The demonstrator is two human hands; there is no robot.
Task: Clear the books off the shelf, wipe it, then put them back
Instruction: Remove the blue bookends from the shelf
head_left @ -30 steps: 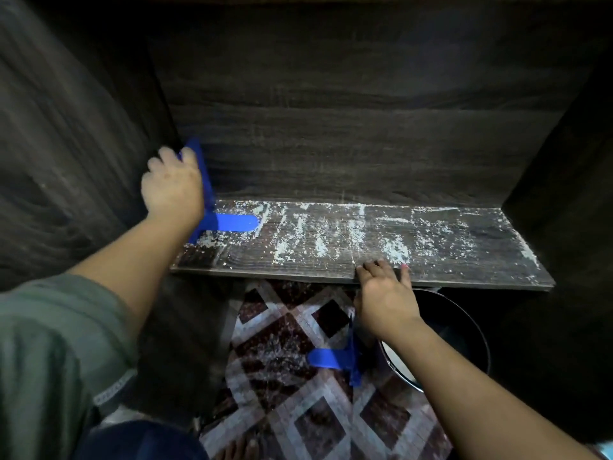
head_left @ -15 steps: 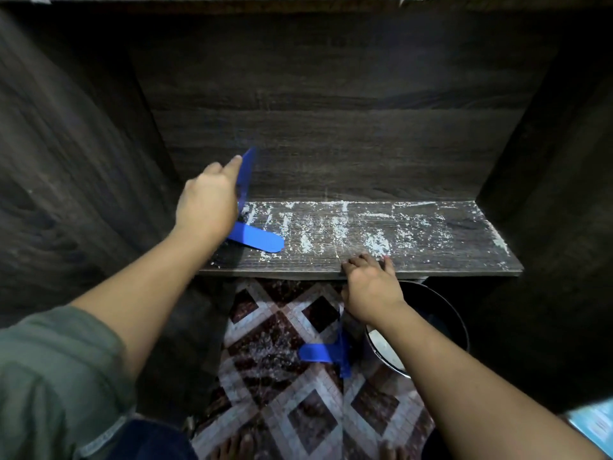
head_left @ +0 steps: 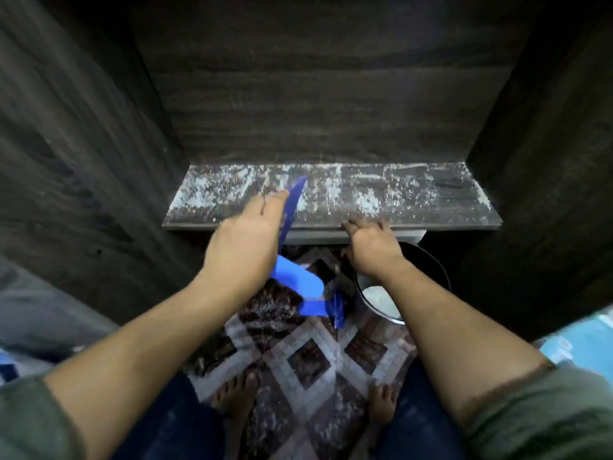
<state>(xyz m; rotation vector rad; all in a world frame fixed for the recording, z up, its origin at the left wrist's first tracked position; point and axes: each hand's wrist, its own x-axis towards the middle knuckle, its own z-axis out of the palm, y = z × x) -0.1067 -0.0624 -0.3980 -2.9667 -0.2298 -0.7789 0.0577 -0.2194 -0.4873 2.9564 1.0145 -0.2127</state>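
Left grip [head_left: 243,250] closed on blue scraper [head_left: 292,207] above dusty shelf [head_left: 414,200], right grip [head_left: 371,242] fingers curled over shelf front edge, holding nothing.

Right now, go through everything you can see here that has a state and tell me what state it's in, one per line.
shelf: cleared of books, covered in white powder
left hand: gripping the blue scraper, blade near the shelf's front edge
right hand: fingers resting on the shelf's front edge
black bowl: below the shelf, white powder inside
second blue scraper: lying on the patterned floor
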